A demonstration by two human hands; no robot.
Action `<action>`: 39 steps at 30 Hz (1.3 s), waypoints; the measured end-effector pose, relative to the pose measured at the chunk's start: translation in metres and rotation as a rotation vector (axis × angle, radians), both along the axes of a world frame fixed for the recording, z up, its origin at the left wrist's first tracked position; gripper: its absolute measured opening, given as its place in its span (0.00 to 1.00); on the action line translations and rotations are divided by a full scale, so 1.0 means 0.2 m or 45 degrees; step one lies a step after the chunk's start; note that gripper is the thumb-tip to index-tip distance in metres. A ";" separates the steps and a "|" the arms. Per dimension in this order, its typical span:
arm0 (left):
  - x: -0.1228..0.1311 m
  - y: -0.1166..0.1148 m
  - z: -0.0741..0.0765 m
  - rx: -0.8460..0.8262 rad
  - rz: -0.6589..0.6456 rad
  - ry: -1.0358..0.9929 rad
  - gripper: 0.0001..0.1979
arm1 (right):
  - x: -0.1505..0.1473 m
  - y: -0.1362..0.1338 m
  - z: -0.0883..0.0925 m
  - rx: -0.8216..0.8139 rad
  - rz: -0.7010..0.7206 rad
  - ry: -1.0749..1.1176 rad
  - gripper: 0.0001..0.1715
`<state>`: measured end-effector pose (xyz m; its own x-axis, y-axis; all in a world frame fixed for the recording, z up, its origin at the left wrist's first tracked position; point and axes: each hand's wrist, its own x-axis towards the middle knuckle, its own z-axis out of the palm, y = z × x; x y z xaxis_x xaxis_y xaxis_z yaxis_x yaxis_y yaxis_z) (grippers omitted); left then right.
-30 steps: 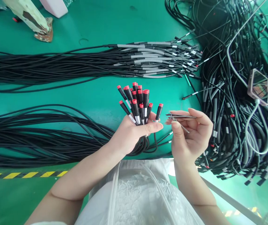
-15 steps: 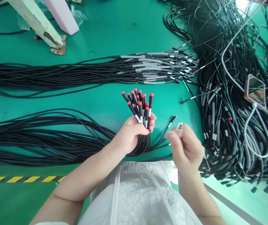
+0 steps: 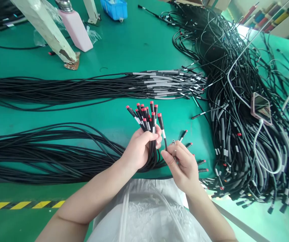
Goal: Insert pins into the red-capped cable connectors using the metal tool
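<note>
My left hand [image 3: 139, 149] is closed around a bunch of black cables with red-capped connectors [image 3: 145, 116] that stand upright out of the fist. My right hand [image 3: 181, 164] pinches one cable of that bunch [image 3: 162, 129] just below its red cap, and a bit of metal tweezers [image 3: 174, 143] sticks out between its fingers. Several loose red-tipped cable ends [image 3: 184, 134] lie on the green table just right of my hands.
A long black cable bundle [image 3: 45, 154] runs left from my left hand. Another bundle with grey spring sleeves [image 3: 159, 82] lies further back. A big tangled cable heap [image 3: 245, 117] with a pink phone [image 3: 261, 109] fills the right. A pink bottle [image 3: 75, 27], white post [image 3: 45, 30] and blue tray [image 3: 114, 8] stand behind.
My right hand has moved left from beside the bunch and taken hold of one cable. The bunch in my left hand is gathered tighter. The view has tilted up, showing more of the table's far side.
</note>
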<state>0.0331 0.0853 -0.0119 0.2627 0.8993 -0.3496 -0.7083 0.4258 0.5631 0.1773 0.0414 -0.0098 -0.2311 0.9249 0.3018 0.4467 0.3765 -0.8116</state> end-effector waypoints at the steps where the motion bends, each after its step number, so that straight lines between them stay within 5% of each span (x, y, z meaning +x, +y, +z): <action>1: 0.00 0.00 0.00 0.012 -0.003 -0.003 0.06 | 0.00 0.00 0.00 -0.027 0.009 0.018 0.14; 4: 0.00 0.00 0.01 0.062 -0.013 0.018 0.13 | 0.01 -0.02 -0.01 -0.085 0.012 0.053 0.17; 10: -0.01 0.01 0.01 0.037 -0.066 0.090 0.12 | 0.01 -0.04 -0.01 -0.133 0.020 0.033 0.18; 15: -0.02 0.01 0.01 0.060 -0.101 0.112 0.08 | 0.07 0.01 0.02 -0.121 0.095 -0.040 0.07; 24: -0.03 0.00 -0.01 0.084 -0.172 0.131 0.06 | 0.05 0.08 0.01 0.216 -0.202 0.441 0.34; 39: -0.02 0.00 0.00 0.088 -0.198 0.103 0.05 | -0.01 0.10 -0.03 0.287 -0.181 0.480 0.24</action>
<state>0.0289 0.0862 -0.0124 0.3738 0.8727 -0.3140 -0.5882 0.4848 0.6473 0.1750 0.0623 -0.0151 0.0573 0.8412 0.5376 0.1962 0.5185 -0.8323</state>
